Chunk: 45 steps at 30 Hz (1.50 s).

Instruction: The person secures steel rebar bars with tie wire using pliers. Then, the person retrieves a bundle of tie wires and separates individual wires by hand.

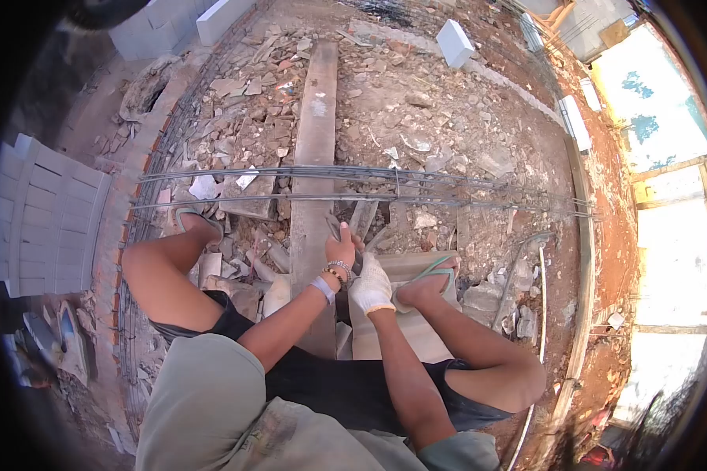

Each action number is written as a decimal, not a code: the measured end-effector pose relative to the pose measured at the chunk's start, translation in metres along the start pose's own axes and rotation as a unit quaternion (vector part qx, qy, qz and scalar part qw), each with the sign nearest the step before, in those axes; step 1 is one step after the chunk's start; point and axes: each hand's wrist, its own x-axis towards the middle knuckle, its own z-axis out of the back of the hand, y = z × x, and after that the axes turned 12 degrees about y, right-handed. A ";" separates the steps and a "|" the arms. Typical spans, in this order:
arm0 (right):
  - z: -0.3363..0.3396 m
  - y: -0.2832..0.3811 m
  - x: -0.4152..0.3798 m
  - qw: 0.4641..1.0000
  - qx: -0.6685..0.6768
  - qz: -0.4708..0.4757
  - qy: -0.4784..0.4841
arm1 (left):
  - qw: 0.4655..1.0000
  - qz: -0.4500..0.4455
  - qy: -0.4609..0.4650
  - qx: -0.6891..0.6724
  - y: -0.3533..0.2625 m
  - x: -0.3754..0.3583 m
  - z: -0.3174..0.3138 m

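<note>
My left hand [342,247], bare with bracelets at the wrist, is closed just over the wooden plank [314,141]. A dark metal hand tool [358,263] shows between my two hands; its exact kind is partly hidden by my fingers. My right hand [371,286], in a white knitted glove, is closed against the lower part of this tool. Just beyond my hands, thin steel reinforcing bars [275,197] run crosswise above the plank, joined by wire ties. Under my right foot lies a flat tan board [393,334].
Broken rubble [243,118] covers the ground around the plank. Stacked light blocks [47,212] stand at the left, and a single white block [454,44] sits farther off. A white pipe [542,314] and a long timber [583,290] run along the right.
</note>
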 end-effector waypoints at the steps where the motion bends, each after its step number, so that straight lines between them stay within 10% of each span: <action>1: 0.004 0.020 -0.004 0.999 0.027 -0.004 0.030 | 0.999 -0.001 0.002 0.035 -0.014 -0.005 0.008; 9: -0.008 0.095 -0.018 0.982 0.092 -0.032 0.160 | 0.950 -0.164 0.098 0.248 -0.055 -0.027 0.118; 13: -0.034 0.091 -0.020 0.982 0.125 0.014 0.141 | 0.949 -0.064 0.056 0.303 -0.083 -0.050 0.122; 20: -0.013 0.090 -0.023 0.822 0.438 -0.071 0.358 | 0.815 -0.154 0.051 0.556 -0.088 -0.034 0.148; 24: 0.000 0.084 -0.028 0.748 0.554 -0.064 0.360 | 0.890 0.011 0.133 0.436 -0.126 -0.054 0.150; 27: -0.016 0.070 -0.024 0.766 0.559 -0.057 0.312 | 0.892 0.034 0.221 0.394 -0.160 -0.069 0.151; 29: -0.032 0.062 -0.019 0.961 0.203 0.007 0.186 | 0.893 -0.003 0.257 0.370 -0.168 -0.063 0.158; 33: -0.026 0.084 -0.035 0.975 -0.178 -0.071 0.112 | 0.913 -0.033 0.312 0.261 -0.171 -0.051 0.166; 40: -0.017 0.100 -0.042 0.966 -0.189 -0.081 0.155 | 0.953 -0.019 0.270 0.137 -0.153 -0.039 0.151; 45: -0.024 0.080 -0.009 0.987 0.104 0.122 -0.017 | 0.955 0.025 0.269 0.119 -0.134 -0.037 0.134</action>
